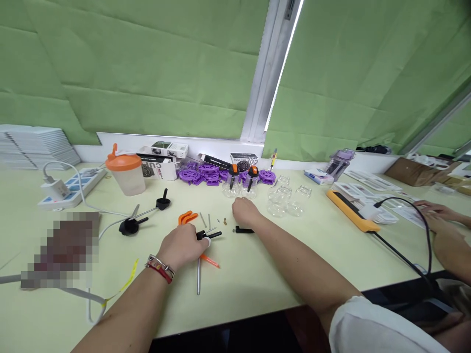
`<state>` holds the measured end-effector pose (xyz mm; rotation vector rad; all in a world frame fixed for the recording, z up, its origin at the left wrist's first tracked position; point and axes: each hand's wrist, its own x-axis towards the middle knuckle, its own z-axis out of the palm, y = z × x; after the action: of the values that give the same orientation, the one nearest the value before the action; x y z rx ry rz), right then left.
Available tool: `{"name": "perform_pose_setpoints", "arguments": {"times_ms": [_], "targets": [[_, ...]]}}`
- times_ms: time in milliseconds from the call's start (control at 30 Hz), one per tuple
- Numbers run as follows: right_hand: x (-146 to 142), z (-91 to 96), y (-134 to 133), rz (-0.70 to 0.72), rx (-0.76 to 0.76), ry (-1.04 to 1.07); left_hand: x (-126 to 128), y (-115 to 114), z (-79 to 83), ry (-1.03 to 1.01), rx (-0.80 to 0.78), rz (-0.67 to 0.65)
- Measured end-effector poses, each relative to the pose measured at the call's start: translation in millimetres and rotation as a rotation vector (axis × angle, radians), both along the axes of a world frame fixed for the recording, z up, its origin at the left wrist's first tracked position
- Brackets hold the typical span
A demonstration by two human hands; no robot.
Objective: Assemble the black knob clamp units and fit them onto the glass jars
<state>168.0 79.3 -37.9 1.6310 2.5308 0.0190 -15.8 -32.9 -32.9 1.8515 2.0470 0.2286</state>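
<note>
My left hand [183, 245] rests on the table with its fingers curled round a small black part [210, 235] beside an orange plastic piece [187, 216]. A metal rod [198, 277] and an orange strip [210, 261] lie just below it. My right hand [245, 212] reaches further out, its fingers closed and turned down over tiny screws [221, 220] on the table; what it grips is hidden. A short black piece [243, 230] lies next to its wrist. Two clear jars with orange and black tops [241, 182] stand just beyond it.
Purple plastic gears [206, 174] and small boxes [164, 159] line the back wall. An orange-lidded shaker cup [127, 171], a power strip [69, 187] and black knobbed parts [130, 225] sit left. Empty clear jars [287, 198] and a yellow tool [351, 211] sit right. Another person's hands [439, 218] are at far right.
</note>
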Motion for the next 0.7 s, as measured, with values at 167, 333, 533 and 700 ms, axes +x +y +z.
{"name": "perform_pose_setpoints", "arguments": {"times_ms": [167, 333, 533, 700], "targets": [[0, 16.6, 7, 0.006, -0.069, 0.009, -1, -1, 1.3, -0.014, -0.013, -0.005], [6, 23.5, 14, -0.007, -0.114, -0.046, 0, -1, 3.2, -0.012, -0.027, -0.017], [-4, 16.8, 13, -0.012, -0.139, -0.112, 0, 0, 2.6, -0.014, -0.023, -0.018], [-6, 15.7, 13, -0.021, -0.153, -0.126, 0, 0, 2.3, -0.012, -0.021, -0.032]]}}
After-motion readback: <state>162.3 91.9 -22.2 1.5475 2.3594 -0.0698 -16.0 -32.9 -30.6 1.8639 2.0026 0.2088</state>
